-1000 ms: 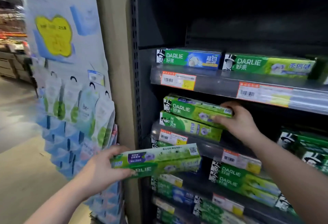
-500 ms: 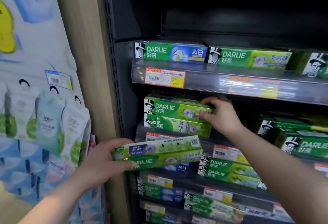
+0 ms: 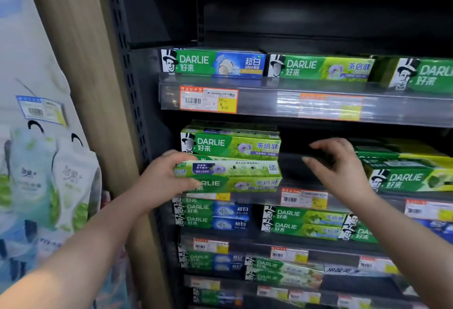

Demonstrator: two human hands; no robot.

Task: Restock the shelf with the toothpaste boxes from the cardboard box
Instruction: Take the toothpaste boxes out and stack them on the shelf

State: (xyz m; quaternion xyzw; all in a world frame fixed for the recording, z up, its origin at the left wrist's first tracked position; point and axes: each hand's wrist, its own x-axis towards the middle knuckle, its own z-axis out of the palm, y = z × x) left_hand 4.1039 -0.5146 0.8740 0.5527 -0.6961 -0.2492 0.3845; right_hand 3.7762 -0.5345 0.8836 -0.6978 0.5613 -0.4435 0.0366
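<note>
Fingers (image 3: pixel 169 159) of left hand (image 3: pixel 159 181) grip toothpaste box (image 3: pixel 235 176); stacked box (image 3: pixel 230 145) behind

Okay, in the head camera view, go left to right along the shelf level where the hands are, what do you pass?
Left hand holding a toothpaste box → empty dark gap → open right hand → stacked green toothpaste boxes.

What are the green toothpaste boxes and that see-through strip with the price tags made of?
Toothpaste boxes: probably thin cardboard with a glossy print, judging by the sharp folded edges and sheen. Strip: looks like clear shiny plastic, since it reflects light and the paper price tag shows behind it.
</note>
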